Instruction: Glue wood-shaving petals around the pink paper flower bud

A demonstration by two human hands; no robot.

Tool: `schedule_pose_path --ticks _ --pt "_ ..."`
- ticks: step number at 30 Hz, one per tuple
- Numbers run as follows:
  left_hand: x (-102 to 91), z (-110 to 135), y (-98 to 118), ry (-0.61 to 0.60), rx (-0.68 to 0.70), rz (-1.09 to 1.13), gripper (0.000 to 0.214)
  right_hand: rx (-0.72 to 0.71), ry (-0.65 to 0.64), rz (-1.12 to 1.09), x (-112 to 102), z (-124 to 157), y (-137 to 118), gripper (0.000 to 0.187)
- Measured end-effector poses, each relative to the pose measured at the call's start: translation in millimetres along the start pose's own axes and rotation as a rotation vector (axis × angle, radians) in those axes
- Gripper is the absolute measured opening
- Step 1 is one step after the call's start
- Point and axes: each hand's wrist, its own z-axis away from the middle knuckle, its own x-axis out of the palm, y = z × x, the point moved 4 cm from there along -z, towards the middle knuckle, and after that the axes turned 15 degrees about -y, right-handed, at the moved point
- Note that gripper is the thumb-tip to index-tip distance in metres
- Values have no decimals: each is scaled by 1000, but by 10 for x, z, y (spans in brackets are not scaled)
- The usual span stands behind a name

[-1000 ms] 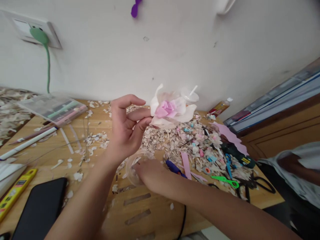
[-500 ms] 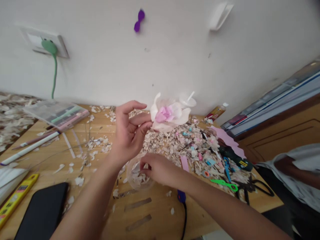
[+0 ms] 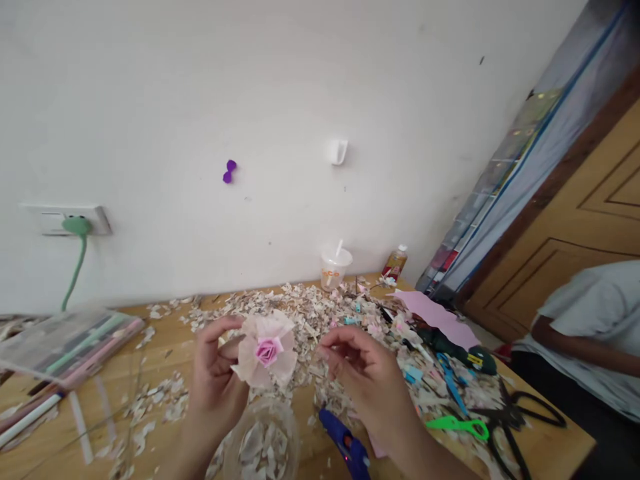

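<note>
My left hand [image 3: 220, 373] is closed on the edge of an artificial flower [image 3: 285, 337] with a pink folded centre and pale, whitish petals. The flower faces me. To its right, my right hand [image 3: 363, 373] is pinched, thumb against forefinger; what lies between the fingertips is too small to make out. Below the flower stands a clear plastic tub [image 3: 293, 440] holding pale flakes. A blue glue gun [image 3: 345, 440] with a small red light lies on the table just left of and below my right hand.
Pale flakes [image 3: 310, 310] cover much of the wooden table [image 3: 170, 437]. A lidded cup [image 3: 334, 267] and a bottle [image 3: 394, 263] stand at the wall. Green scissors [image 3: 457, 425], black scissors [image 3: 510, 417] and pink paper [image 3: 435, 317] lie right. A seated person [image 3: 590, 333] is beyond the table's right edge.
My right hand has come up out of the tub of flakes and is pinched beside the flower. My left hand has turned the flower to face me. The view has tilted up.
</note>
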Motion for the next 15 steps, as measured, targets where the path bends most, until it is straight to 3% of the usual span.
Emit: schedule_pose_path --ticks 3,7,10,15 --pt "32 32 -34 19 -89 107 53 -73 75 -33 -96 48 -232 18" --pt "20 -41 43 -78 45 75 49 -222 152 0 -187 159 -559 17" --pt "48 -112 117 -161 80 107 32 -355 80 171 -214 241 -779 13" --pt "145 -141 239 -280 227 -9 29 -464 -3 264 -205 290 -892 24"
